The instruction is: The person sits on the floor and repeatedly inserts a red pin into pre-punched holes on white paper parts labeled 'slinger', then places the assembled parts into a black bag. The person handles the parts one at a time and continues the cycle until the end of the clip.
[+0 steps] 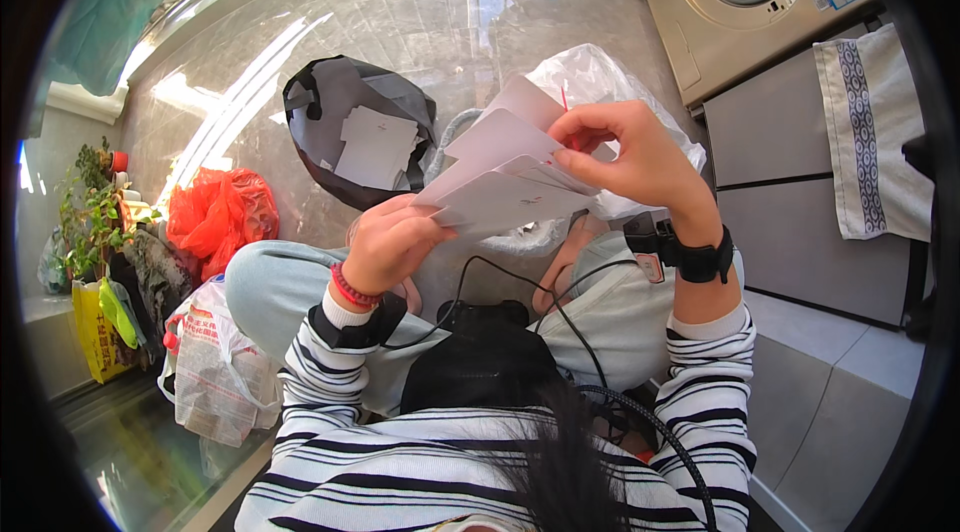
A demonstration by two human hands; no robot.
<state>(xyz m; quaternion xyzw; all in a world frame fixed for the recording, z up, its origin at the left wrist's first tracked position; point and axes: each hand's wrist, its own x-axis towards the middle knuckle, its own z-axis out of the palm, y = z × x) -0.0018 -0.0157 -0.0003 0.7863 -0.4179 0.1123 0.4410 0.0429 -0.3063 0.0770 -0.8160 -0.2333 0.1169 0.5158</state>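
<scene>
My left hand (388, 240) is closed on a fanned stack of white cards (505, 197), gripping their lower left corner between thumb and fingers. At the stack's right edge, my right hand (630, 154) pinches with thumb and forefinger. A thin red strip (563, 97) sticks up from behind its fingers; how far down it runs is hidden. More white cards (376, 147) lie inside an open black bag (300, 147) on the floor, just beyond my left hand. Under the held cards stands a bin lined with a clear plastic bag (590, 72), partly covered by them.
A red plastic bag (222, 210), a filled white carrier bag (222, 372) and potted plants (92, 222) stand at the left. A washing machine (690, 12) and grey cabinet (775, 122) with a hanging towel (880, 132) line the right. Black cables (500, 267) cross my lap.
</scene>
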